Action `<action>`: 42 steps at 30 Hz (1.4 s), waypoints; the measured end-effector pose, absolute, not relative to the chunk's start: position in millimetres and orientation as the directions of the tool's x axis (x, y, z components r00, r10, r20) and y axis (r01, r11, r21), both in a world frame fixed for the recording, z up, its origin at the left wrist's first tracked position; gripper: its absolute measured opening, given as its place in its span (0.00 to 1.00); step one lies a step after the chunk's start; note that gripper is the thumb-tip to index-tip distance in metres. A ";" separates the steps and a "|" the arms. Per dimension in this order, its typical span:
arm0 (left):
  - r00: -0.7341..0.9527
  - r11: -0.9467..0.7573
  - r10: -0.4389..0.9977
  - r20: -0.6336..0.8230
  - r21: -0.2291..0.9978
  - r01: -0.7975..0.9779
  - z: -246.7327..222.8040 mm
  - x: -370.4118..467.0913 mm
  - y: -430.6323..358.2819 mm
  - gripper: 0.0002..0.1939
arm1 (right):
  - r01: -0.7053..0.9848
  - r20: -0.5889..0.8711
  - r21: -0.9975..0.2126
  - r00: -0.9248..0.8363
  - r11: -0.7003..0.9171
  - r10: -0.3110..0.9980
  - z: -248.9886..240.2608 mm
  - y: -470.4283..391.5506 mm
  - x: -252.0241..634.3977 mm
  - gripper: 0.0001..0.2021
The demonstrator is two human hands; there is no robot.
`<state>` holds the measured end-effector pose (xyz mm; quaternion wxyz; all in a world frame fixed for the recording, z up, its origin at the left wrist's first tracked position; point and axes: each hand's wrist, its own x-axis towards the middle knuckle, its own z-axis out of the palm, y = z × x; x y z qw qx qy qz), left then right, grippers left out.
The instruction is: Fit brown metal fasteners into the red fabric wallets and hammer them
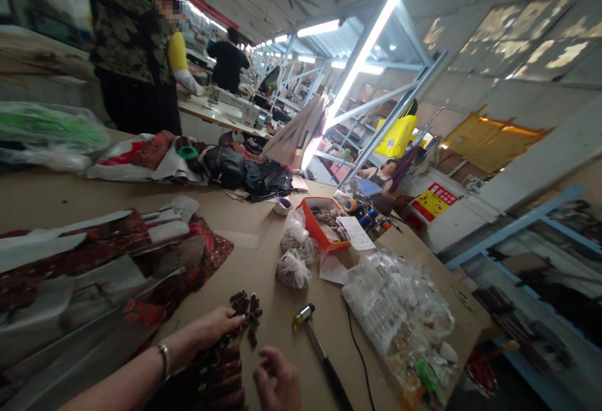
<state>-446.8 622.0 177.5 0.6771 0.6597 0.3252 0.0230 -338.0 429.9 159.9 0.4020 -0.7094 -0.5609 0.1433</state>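
Small dark-brown cylindrical rolls, material unclear, sit in a loose cluster on the tan tabletop, just beyond the L hand. Long axes mixed: one near the cluster's R side runs roughly away from the person, a couple at top L lie more crosswise, & the lowest one slants, its near end toward the R hand. Look: short, stubby, dk brown w/ slight sheen; fine detail too blurred.

L hand, w/ silver metal bracelet at the wrist, has its fingertips at the cluster's L edge, touching; can't tell if it's clamped on any. R hand: fingers half curled, thumb & forefinger apart, nothing seen btwn; near the lowest roll, partly cut off by the frame.

Below the L wrist, a row of dk reddish-brown tubular pieces lies side by side, each long axis approx L–R. R of the R hand: hammer w/ black handle & yellowish-and-dark head, head pointing away; then a thin black cable & crumpled clear plastic bags.
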 end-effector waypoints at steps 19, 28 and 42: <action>0.711 0.472 0.462 -0.530 0.826 0.309 220.6 -499.8 569.7 0.29 | 0.239 -0.042 -0.967 0.211 -0.093 0.977 190.1 492.7 -361.7 0.11; 0.660 0.505 0.524 -0.539 0.820 0.269 237.0 -526.0 545.4 0.26 | -0.010 -0.139 -0.990 0.125 -0.139 0.982 185.7 489.9 -370.0 0.15; 0.510 0.299 0.691 -0.512 0.845 0.443 207.9 -521.5 571.8 0.14 | 0.105 -0.368 -0.923 0.049 -0.371 0.929 177.2 524.2 -357.0 0.14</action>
